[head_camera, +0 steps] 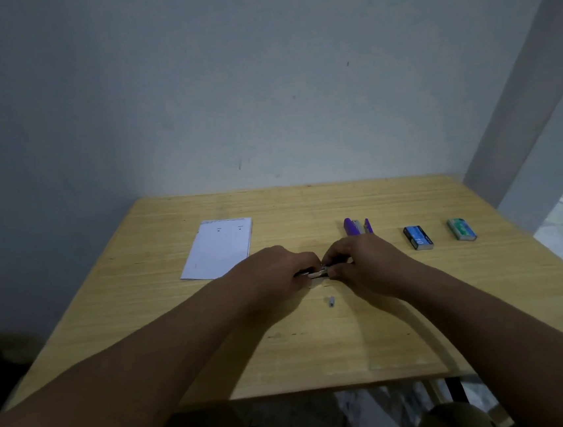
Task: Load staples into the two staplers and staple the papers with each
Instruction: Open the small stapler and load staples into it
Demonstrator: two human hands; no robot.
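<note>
A small metal stapler (317, 273) lies at the table's middle, mostly hidden under my hands. My left hand (278, 268) grips its left end. My right hand (364, 262) pinches at its right end, fingertips closed on the metal part; whether staples are between them I cannot tell. A short strip of staples (331, 301) rests on the wood just in front of the hands. A purple stapler (357, 226) lies opened behind my right hand. The white papers (218, 250) lie stacked at the left, apart from my hands.
A blue staple box (418, 238) and a green staple box (462, 229) sit at the right on the wooden table (320, 347). A grey wall stands behind the far edge. The table's right edge drops to a tiled floor.
</note>
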